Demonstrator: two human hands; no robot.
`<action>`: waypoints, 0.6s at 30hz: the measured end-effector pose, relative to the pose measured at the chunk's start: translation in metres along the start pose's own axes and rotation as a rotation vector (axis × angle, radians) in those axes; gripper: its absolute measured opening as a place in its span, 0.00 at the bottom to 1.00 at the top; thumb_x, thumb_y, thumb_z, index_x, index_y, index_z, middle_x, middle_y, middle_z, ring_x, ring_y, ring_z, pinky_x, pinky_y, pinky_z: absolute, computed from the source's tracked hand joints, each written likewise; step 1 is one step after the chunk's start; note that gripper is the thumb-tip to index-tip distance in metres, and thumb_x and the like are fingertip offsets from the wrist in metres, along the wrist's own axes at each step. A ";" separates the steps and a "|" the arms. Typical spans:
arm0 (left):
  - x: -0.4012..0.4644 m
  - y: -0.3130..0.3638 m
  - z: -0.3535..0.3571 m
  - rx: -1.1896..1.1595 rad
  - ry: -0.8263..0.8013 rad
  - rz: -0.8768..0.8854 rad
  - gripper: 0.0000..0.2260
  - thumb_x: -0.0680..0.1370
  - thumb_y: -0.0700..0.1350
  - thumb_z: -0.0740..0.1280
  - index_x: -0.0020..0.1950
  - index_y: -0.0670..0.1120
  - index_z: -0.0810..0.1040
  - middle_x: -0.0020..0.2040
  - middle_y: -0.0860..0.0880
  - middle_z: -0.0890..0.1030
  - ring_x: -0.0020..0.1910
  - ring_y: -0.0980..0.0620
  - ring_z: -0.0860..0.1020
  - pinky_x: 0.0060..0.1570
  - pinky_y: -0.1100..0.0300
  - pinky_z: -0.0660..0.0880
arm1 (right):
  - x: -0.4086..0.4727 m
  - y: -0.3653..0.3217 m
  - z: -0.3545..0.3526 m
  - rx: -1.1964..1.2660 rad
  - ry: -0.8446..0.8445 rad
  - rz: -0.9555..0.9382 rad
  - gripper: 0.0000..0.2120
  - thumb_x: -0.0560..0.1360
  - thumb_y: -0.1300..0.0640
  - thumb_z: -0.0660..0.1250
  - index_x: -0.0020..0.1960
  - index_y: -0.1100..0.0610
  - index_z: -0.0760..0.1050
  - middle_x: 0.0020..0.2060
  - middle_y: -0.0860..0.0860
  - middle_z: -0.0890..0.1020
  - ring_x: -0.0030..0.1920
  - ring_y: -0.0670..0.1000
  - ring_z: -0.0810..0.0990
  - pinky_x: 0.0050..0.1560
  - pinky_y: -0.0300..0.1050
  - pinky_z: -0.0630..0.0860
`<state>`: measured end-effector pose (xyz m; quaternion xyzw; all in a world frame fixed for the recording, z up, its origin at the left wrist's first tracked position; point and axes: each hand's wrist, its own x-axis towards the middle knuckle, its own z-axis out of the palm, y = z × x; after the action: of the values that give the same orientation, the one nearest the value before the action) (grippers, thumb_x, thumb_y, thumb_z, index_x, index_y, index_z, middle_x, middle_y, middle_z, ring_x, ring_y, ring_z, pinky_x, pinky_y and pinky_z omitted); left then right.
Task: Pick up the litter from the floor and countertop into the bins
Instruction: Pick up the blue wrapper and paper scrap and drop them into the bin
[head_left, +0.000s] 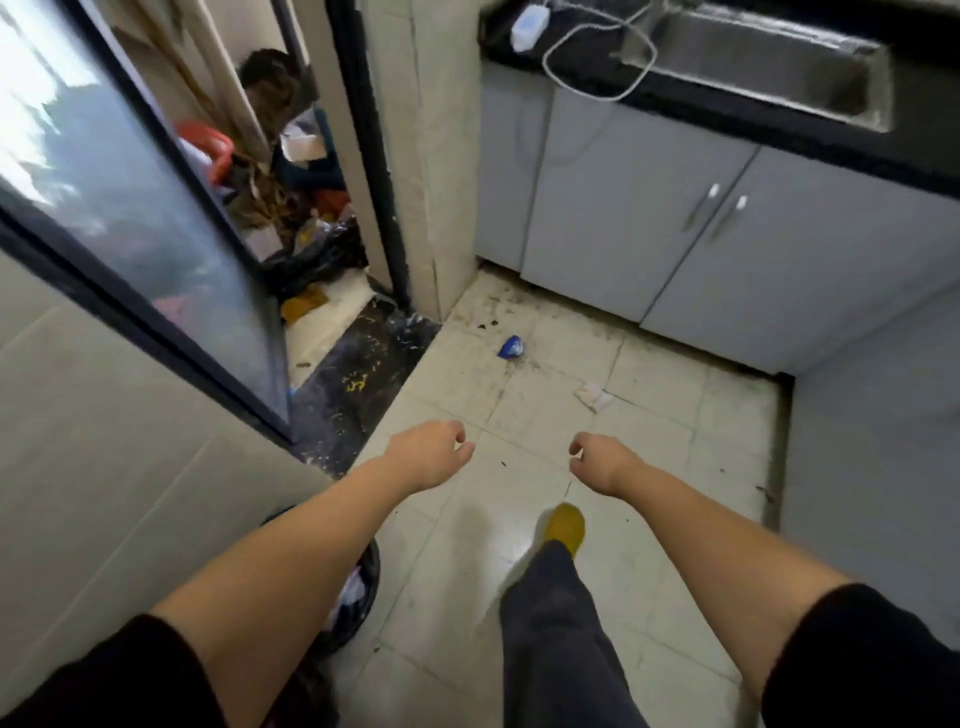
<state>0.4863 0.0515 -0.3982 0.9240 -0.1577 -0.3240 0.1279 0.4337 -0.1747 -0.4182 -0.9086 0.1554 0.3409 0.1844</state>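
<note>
A crumpled blue wrapper (511, 347) lies on the pale tiled floor near the cabinet corner. A white scrap of paper (594, 394) lies to its right, further out from the cabinet. My left hand (434, 457) and my right hand (597, 460) hang side by side above the floor, short of both pieces, fingers curled loosely with nothing in them. A bin lined with a black bag (358, 592) stands under my left forearm, partly hidden, with white litter inside.
Grey cabinets (649, 218) under a black countertop (831, 140) with a steel sink (779, 62) and a white cable. A glass door (130, 197) stands open at left; behind it a cluttered doorway with black bags (311, 260). My yellow-shod foot (565, 526) is on the floor.
</note>
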 end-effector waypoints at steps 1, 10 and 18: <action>0.021 0.014 -0.004 0.024 -0.016 0.011 0.18 0.81 0.53 0.56 0.64 0.45 0.72 0.57 0.42 0.81 0.55 0.42 0.79 0.55 0.51 0.75 | 0.013 0.012 -0.012 0.027 0.003 0.021 0.17 0.79 0.57 0.56 0.67 0.60 0.69 0.64 0.60 0.75 0.63 0.60 0.74 0.61 0.49 0.72; 0.258 0.087 -0.039 0.028 -0.142 -0.094 0.19 0.81 0.53 0.57 0.69 0.46 0.67 0.65 0.43 0.76 0.62 0.44 0.76 0.63 0.51 0.73 | 0.199 0.105 -0.124 0.078 -0.058 0.114 0.21 0.80 0.56 0.57 0.72 0.58 0.64 0.67 0.60 0.72 0.65 0.58 0.73 0.63 0.47 0.70; 0.463 0.086 0.014 0.047 -0.214 -0.039 0.20 0.80 0.51 0.58 0.71 0.47 0.64 0.66 0.42 0.75 0.63 0.44 0.75 0.62 0.52 0.72 | 0.374 0.164 -0.100 0.149 -0.112 0.179 0.22 0.80 0.55 0.56 0.73 0.55 0.62 0.66 0.58 0.72 0.64 0.57 0.73 0.60 0.47 0.71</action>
<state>0.8021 -0.2032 -0.6385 0.8898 -0.1602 -0.4192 0.0824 0.6918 -0.4225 -0.6386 -0.8545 0.2501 0.3937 0.2285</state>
